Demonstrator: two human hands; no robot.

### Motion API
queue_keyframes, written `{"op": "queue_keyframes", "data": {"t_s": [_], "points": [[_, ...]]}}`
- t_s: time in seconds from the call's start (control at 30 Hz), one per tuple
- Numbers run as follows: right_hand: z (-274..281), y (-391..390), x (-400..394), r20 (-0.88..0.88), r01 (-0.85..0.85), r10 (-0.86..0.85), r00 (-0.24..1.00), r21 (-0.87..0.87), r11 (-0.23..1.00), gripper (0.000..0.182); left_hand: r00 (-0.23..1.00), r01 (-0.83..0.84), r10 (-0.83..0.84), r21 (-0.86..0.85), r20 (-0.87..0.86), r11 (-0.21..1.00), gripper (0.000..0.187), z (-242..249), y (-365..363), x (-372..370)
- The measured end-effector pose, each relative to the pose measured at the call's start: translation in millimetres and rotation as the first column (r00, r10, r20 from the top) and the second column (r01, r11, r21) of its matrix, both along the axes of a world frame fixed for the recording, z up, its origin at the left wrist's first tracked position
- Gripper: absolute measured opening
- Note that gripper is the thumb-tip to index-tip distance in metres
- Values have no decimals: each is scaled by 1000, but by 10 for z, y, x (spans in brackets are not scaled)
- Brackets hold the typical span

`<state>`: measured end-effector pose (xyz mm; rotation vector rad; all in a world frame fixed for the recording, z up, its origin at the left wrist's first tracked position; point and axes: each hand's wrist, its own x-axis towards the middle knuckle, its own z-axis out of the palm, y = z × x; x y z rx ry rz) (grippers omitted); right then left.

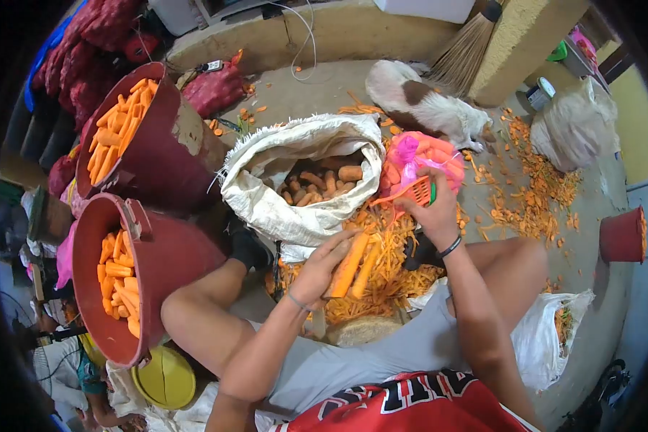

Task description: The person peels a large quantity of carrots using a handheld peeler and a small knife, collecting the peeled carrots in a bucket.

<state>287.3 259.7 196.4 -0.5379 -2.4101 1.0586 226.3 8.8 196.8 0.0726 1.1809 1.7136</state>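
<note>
My left hand is closed around a peeled carrot, with a second carrot right alongside it. Both are over a heap of orange peelings between my legs. My right hand grips an orange slotted plastic peeler with a green part near the fingers; its blade cannot be made out. Just beyond that hand lies a pink plastic bag of carrots. An open white sack in front of me holds unpeeled carrots.
Two red tubs of peeled carrots, one nearer and one farther, stand at left. A brown-and-white dog lies ahead beside a broom. Peelings cover the floor at right, near a red bucket.
</note>
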Motion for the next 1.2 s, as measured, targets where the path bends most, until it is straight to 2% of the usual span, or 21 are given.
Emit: {"op": "queue_keyframes", "data": {"t_s": [0.03,0.07,0.17,0.2,0.23,0.33,0.37,0.4,0.43,0.47,0.53,0.57,0.6,0.67,0.73,0.8,0.83,0.93,1.03,1.13,1.2], "points": [[41,-104,26,-9,-42,42,999,-43,998,73,996,37,-35,-21,87,999,45,43,-63,-57],[79,-241,42,-20,-93,91,996,-86,992,73,996,-3,2,9,95,1000,45,33,-40,-87],[140,-623,89,-63,-357,357,932,6,934,71,979,-154,146,48,144,987,45,-7,-11,-60],[124,-684,94,-74,-421,423,903,40,906,71,979,-153,148,29,139,988,44,24,-16,-48],[104,-618,55,-122,-360,377,918,140,922,71,980,-143,141,4,139,990,43,62,-32,-28],[132,-233,-7,31,-67,67,997,10,998,67,991,-65,67,-28,118,998,43,64,-64,3],[146,-166,-31,9,19,-20,1000,40,999,67,993,-54,54,-6,105,999,43,60,-51,4],[119,-165,-17,-20,-7,7,1000,-6,1000,67,995,-45,44,15,90,999,44,50,-53,-6],[73,-211,8,-52,-39,36,998,-51,998,67,978,-58,30,134,204,989,44,6,-81,-55],[45,-281,34,-86,-78,70,994,-95,992,67,980,-101,80,108,180,989,44,-32,-46,-71],[158,-532,86,-96,-261,264,960,45,964,73,972,-202,194,45,135,978,44,71,45,-84],[122,-589,95,-111,-317,326,939,88,944,72,990,-94,91,21,108,995,44,202,-12,-84],[78,-641,111,-125,-364,379,917,125,923,72,994,-85,85,-8,66,996,44,140,-41,-82],[130,-437,63,-37,-212,214,976,35,977,72,999,-43,43,-74,0,996,44,-37,-94,2],[105,-213,5,-5,-6,6,1000,41,999,74,994,-64,67,-35,86,997,43,82,-47,43],[53,-234,50,-53,-3,3,999,-7,1000,74,987,-73,62,67,146,995,43,115,-70,1],[71,-292,45,-82,-13,11,997,-31,999,74,990,-85,80,38,119,996,42,137,-63,-30],[184,-724,123,-152,-385,390,908,61,921,72,973,-200,195,27,125,979,41,85,13,-42],[232,-576,73,-70,-277,280,957,55,959,70,994,-105,106,-29,39,994,40,3,-92,-15],[80,-181,-29,-109,61,-52,993,77,995,72,990,-89,84,38,113,995,38,22,-95,58],[40,-250,38,-102,-32,33,994,11,999,72,974,-136,113,110,194,985,36,31,-86,13]]}}
